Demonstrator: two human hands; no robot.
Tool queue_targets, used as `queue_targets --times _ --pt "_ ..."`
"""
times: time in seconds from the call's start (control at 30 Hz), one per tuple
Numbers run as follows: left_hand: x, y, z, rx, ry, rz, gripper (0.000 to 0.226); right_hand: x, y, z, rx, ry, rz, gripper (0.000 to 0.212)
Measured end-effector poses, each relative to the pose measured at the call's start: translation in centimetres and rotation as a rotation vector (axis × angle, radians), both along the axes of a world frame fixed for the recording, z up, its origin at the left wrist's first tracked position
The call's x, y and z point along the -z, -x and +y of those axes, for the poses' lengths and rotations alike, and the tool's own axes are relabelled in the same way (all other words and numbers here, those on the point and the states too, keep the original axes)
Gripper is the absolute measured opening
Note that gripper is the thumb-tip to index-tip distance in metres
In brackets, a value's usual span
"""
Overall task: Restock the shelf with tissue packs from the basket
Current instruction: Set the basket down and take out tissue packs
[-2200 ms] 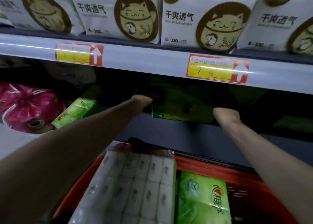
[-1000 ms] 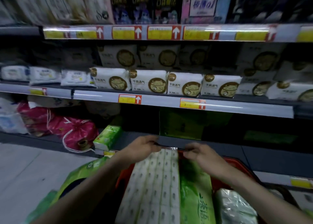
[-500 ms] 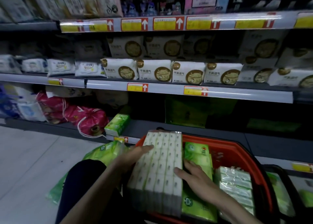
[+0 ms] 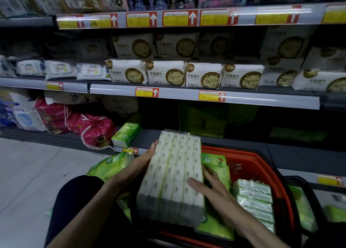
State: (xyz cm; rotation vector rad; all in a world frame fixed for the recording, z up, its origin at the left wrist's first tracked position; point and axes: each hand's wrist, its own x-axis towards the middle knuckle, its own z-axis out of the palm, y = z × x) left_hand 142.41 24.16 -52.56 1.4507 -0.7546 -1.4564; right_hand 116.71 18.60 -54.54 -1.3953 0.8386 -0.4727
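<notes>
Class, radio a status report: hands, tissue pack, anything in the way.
Left hand and right hand flat against white tissue pack, one each side. Pack tilted over red basket. Green pack on bottom shelf, off left.

Large white wrapped tissue multi-pack [image 4: 172, 178]: grid of small grey marks, divided by thin green stripes. Orange-red plastic basket [image 4: 249, 165]: plain colour throughout. Bright green rectangular tissue packs [image 4: 215, 165] in it: a red and white logo. White soft packs [image 4: 164, 75] on the shelf: round brown-gold cat emblems. Yellow price labels [image 4: 147, 92]: red ends with white arrows. Pink-red drawstring bags [image 4: 93, 126]: white cords.
</notes>
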Motion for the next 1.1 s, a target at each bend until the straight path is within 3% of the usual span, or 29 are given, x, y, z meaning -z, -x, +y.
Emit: queue_targets --times 0.13,0.2,0.27,0.4,0.5,0.63,0.73,0.83,0.93,1.0,1.1 --pt "0.6 -0.6 -0.2 -0.004 0.073 0.006 0.069 -1.9 0.0 -0.5 -0.025 -0.137 -0.163 0.094" --pt "1.0 -0.3 -0.5 -0.04 0.152 0.002 0.068 -2.3 0.4 -1.1 -0.012 -0.168 -0.251 0.104" --pt "0.8 -0.1 -0.9 -0.148 0.189 0.022 0.063 -2.4 0.9 -1.4 0.064 -0.344 -0.363 0.112" --pt "0.0 -0.4 -1.5 -0.404 0.177 0.259 0.065 -2.4 2.6 -3.0 0.119 -0.62 -0.539 0.115" --pt "-0.9 -0.1 -1.7 -0.447 0.118 0.369 0.064 -1.9 3.6 -4.4 0.051 -0.733 -0.612 0.105" --pt "-2.3 -0.6 -2.1 -0.39 0.022 0.356 0.06 -2.1 5.1 -5.9 0.01 -0.661 -0.574 0.107" --pt "-3.3 -1.1 -1.7 -0.381 -0.048 0.348 0.071 -3.2 6.2 -6.9 -0.081 -0.667 -0.524 0.091" --pt "-3.9 0.2 -1.4 -0.237 -0.116 0.316 0.075 -1.6 8.0 -7.9 -0.086 -0.703 -0.532 0.075" --pt "-3.4 1.7 -1.4 -0.198 -0.189 0.2 0.063 -2.6 7.3 -7.5 -0.104 -0.606 -0.386 0.085" --pt "-3.4 1.8 -1.4 -0.211 -0.21 0.161 0.055 -3.4 6.4 -7.6 0.016 -0.575 -0.263 0.093" --pt "-3.4 1.4 -1.4 -0.283 -0.188 0.197 0.053 -2.9 6.1 -9.1 0.304 -0.459 -0.155 0.063"
